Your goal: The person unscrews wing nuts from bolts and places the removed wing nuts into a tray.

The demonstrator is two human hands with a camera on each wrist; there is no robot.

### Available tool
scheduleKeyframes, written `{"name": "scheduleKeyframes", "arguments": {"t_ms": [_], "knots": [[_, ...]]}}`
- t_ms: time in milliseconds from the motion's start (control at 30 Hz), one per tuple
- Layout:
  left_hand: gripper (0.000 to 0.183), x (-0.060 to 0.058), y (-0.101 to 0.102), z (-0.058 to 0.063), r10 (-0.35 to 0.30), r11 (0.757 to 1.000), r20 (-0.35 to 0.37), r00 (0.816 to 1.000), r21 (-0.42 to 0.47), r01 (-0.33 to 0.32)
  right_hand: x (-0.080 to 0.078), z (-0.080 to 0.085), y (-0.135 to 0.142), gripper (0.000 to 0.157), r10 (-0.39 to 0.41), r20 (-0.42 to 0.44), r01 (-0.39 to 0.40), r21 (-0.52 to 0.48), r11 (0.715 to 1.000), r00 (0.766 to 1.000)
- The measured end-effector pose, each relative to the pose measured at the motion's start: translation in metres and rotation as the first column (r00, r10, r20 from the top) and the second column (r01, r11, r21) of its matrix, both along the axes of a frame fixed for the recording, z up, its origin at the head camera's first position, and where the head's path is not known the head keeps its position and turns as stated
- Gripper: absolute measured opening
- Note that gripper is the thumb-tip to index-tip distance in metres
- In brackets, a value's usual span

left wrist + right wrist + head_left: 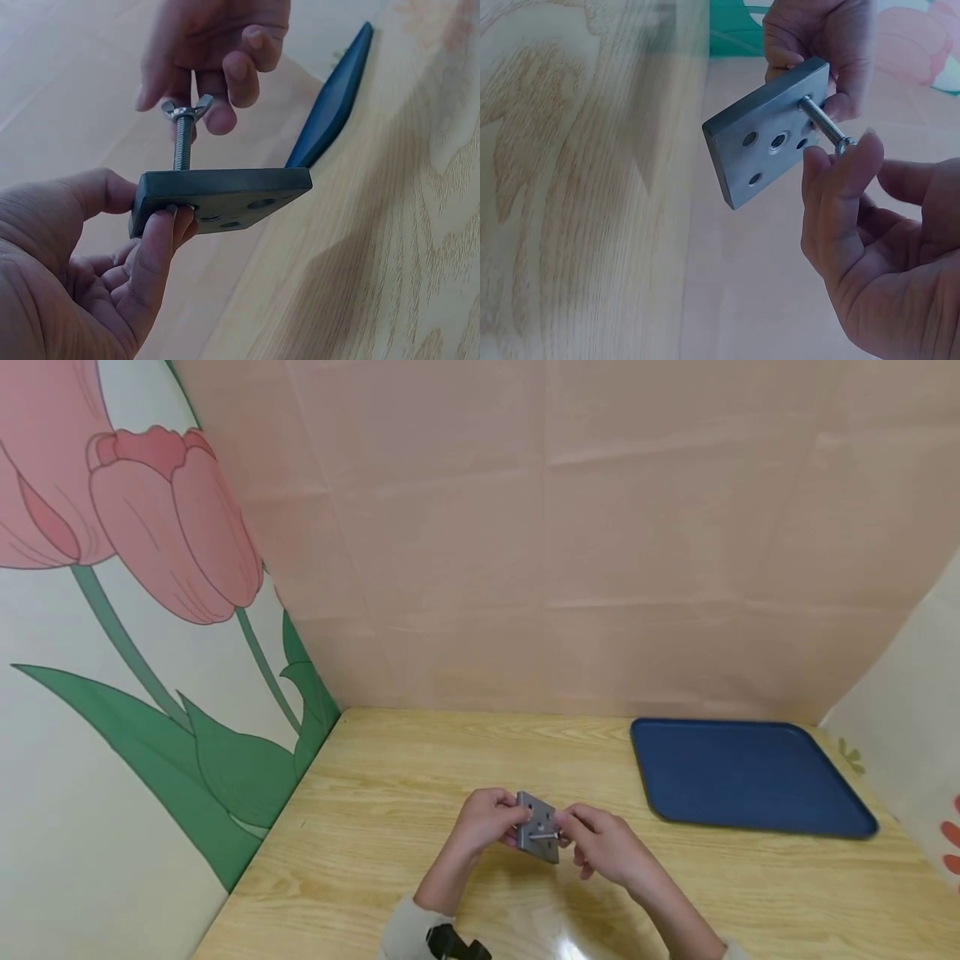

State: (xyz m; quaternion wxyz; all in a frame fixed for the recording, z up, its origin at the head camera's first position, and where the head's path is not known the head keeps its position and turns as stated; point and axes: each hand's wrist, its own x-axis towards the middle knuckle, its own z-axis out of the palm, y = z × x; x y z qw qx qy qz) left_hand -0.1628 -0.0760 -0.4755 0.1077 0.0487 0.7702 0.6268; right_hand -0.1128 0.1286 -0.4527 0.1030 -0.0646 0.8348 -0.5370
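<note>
In the head view my left hand (485,820) grips a grey square metal plate (539,850) by its edge, above the table. The plate has several round holes. A threaded bolt (823,120) stands out from a hole near one corner, with a wing nut (187,110) at its outer end. Left fingertips (161,225) press the plate's underside below the bolt, while the thumb lies at its edge. My right hand (885,255) is at the wing nut, its fingers curled around it; in the right wrist view they hide most of the nut.
A blue tray (750,777) lies at the back right of the wood-grain table (360,827). A pinkish sheet (540,543) covers the wall behind, and a tulip-painted wall (165,610) rises along the left edge. Another pale wall (915,710) stands at the right.
</note>
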Motion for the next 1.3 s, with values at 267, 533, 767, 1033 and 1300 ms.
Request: {"name": "scheduleKeyframes", "arguments": {"t_ms": [267,533,767,1033,1300], "knots": [[0.016,-0.0005,0.0015,-0.0035,0.004,1.0,0.001,1.0,0.005,-0.004,-0.0008,-0.0016,0.0015,0.029,0.001,0.04,-0.001,0.0,1.0,0.999],[0.016,-0.001,0.0014,-0.0048,0.007,1.0,0.007,1.0,0.007,-0.007,-0.002,-0.0013,0.0018,0.031,0.016,0.056,-0.016,0.002,1.0,0.998],[0.016,-0.0014,0.001,-0.0042,0.01,1.0,0.013,1.0,0.005,-0.01,-0.0025,-0.0028,0.0029,0.029,0.082,0.05,-0.081,-0.025,0.996,0.995],[0.016,-0.0035,0.0002,-0.0032,0.008,1.0,0.005,1.0,0.01,-0.008,-0.003,-0.0048,0.0005,0.014,0.08,0.017,-0.079,-0.069,0.994,0.997],[0.017,-0.0046,-0.0025,-0.0032,0.011,1.0,0.014,1.0,0.0,-0.011,-0.0037,-0.0016,0.003,0.012,0.042,-0.023,-0.041,0.04,0.998,0.999]]}}
